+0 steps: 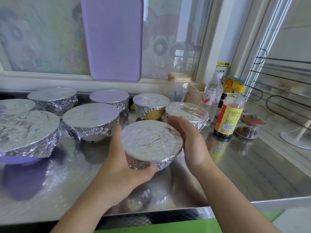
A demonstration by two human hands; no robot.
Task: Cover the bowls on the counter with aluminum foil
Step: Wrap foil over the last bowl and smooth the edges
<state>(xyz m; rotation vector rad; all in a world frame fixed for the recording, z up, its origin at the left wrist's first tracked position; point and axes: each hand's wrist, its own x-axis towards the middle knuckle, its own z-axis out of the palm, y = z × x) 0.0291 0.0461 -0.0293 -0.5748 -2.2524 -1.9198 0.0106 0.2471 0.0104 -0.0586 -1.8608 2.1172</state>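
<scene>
Evidently near the end: every bowl in view wears foil, and the one in hand looks like the last being finished.
Held bowl (pixel 151 143): lifted a little above the steel bench (pixel 244 174), near its front edge, between both hands; its foil top is stretched flat and the skirt is crimped down the side.
Left hand (pixel 127 167): cupped under and around the near-left side, thumb curled onto the foil skirt, so it carries the weight and pins the crimp.
Right hand (pixel 190 142): fingers straight and together, flat against the far-right rim; it seems to be smoothing the foil inward, not gripping.
Why raised: my guess is that lifting frees the underside, so the foil edge can be tucked all round.
Covered bowls: six stand on the bench behind and to the left, close together, among them a large purple one (pixel 25 132) at far left and a yellow one (pixel 151 105) at the back.
Contents of bowls: hidden by foil; cannot tell.
Sauce bottle (pixel 230 111): yellow cap, dark liquid low in it, upright to the right.
Water bottle (pixel 212 96): clear, upright behind it.
Small glass jar (pixel 249 126): red lid, dark bits inside.
Purple cutting board (pixel 114 39): hangs against the window, out of the way.
</scene>
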